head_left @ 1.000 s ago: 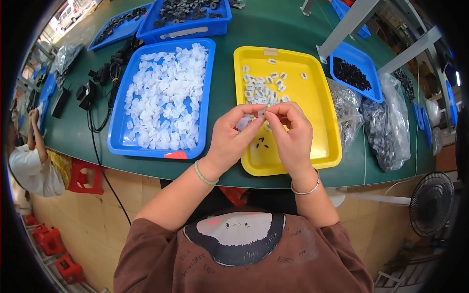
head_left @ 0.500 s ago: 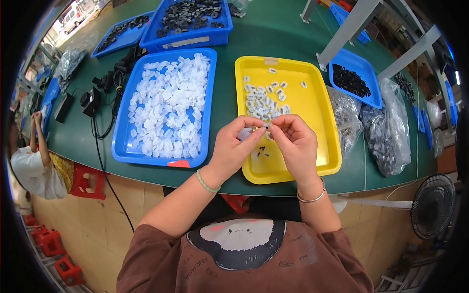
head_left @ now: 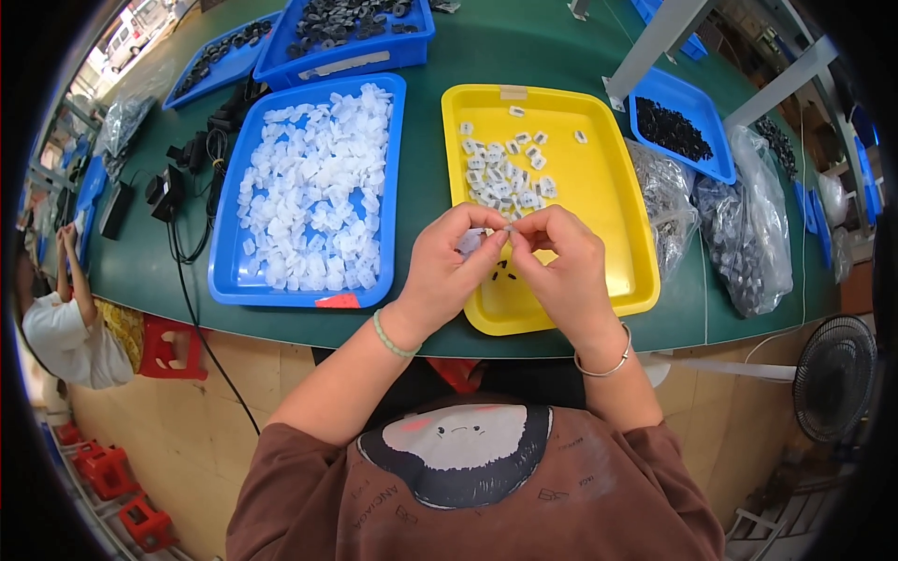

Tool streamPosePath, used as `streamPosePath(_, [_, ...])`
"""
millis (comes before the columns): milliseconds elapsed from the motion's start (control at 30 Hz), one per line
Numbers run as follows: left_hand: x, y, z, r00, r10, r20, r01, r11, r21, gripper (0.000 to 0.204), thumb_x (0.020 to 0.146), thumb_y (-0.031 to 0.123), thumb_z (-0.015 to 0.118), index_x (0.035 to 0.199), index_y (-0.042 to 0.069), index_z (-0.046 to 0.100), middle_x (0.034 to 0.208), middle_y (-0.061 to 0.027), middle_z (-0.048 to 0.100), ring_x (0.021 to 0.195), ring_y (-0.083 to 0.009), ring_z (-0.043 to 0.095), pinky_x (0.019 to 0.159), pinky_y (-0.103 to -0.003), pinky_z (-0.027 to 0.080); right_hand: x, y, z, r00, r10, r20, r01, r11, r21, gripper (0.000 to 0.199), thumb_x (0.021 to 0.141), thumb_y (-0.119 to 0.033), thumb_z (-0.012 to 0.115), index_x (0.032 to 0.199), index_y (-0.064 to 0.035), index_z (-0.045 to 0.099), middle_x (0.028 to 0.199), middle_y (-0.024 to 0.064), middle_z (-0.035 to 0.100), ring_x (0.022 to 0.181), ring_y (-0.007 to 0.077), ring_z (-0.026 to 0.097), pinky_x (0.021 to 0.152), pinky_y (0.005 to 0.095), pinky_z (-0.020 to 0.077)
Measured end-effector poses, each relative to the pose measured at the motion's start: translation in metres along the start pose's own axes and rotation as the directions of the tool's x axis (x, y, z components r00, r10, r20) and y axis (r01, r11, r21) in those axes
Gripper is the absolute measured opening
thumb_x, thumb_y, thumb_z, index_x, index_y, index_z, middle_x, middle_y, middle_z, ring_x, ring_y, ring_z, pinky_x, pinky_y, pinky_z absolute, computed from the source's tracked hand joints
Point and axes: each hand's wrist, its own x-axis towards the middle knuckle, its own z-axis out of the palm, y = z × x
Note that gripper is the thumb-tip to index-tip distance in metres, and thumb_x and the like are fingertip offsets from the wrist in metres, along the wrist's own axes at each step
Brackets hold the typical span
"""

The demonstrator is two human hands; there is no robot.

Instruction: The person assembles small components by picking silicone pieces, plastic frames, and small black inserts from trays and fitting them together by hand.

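Above the near part of a yellow tray (head_left: 608, 271), my left hand (head_left: 449, 262) and my right hand (head_left: 566, 262) meet fingertip to fingertip. Both are closed in a pinch around one small translucent plastic piece (head_left: 506, 229), mostly hidden by the fingers. More translucent white pieces (head_left: 470, 242) show in the curl of my left hand. Just beyond my fingers lies a loose cluster of small whitish pieces with dark centres (head_left: 500, 178). Several tiny black parts (head_left: 503, 272) rest on the tray floor between my hands.
Left of the yellow tray stands a blue tray (head_left: 217, 238) heaped with translucent white pieces. Blue trays of black parts sit farther back. Plastic bags (head_left: 744, 234) and a grey metal frame (head_left: 655, 56) are on the right, cables (head_left: 187, 299) on the left. A person (head_left: 75, 327) sits far left.
The whole view has shifted slightly, with the trays a little higher in it. My fingertips stay pinched together, and the dark spot seen between them before no longer shows clearly.
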Motion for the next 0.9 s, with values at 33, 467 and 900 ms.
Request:
streamPosePath(33, [0.0,-0.001,0.001,1.0,0.025,0.011,-0.025,1.0,0.017,0.009,0.087,0.006,0.062,0.095,0.001,0.06,0.09,-0.005,0.063,0.082,-0.0101,0.057,0.074,-0.025,0.047,-0.002,-0.001,0.002,1.0,0.023,-0.015,-0.024,0.999,-0.038,0.013,0.078,0.001,0.069,0.088,0.0013,0.061,0.077,0.0113,0.062,0.07,0.0206,0.064,0.062,0.0288,0.0519])
streamPosePath(467, [0.005,0.001,-0.007,0.948,-0.319,0.001,0.282,0.835,-0.473,0.014,0.092,0.008,0.06,0.106,0.005,0.056,0.088,0.0025,0.059,0.067,0.0011,0.044,0.057,-0.014,0.035,-0.026,0.093,-0.149,0.954,0.123,-0.273,-0.258,0.8,-0.541,0.013,0.08,0.0,0.064,0.093,-0.0005,0.065,0.09,0.0145,0.064,0.076,0.0282,0.064,0.067,0.0351,0.0508])
streamPosePath(900, [0.002,-0.002,-0.006,0.95,-0.313,0.01,0.277,0.826,-0.49,0.016,0.09,0.006,0.062,0.106,0.004,0.058,0.094,0.0008,0.061,0.079,-0.0006,0.052,0.067,-0.015,0.041,-0.023,0.115,-0.146,0.966,-0.041,-0.255,-0.136,0.757,-0.639,0.009,0.075,0.0,0.068,0.084,-0.0007,0.066,0.081,0.0152,0.063,0.075,0.0338,0.062,0.066,0.0372,0.0489])
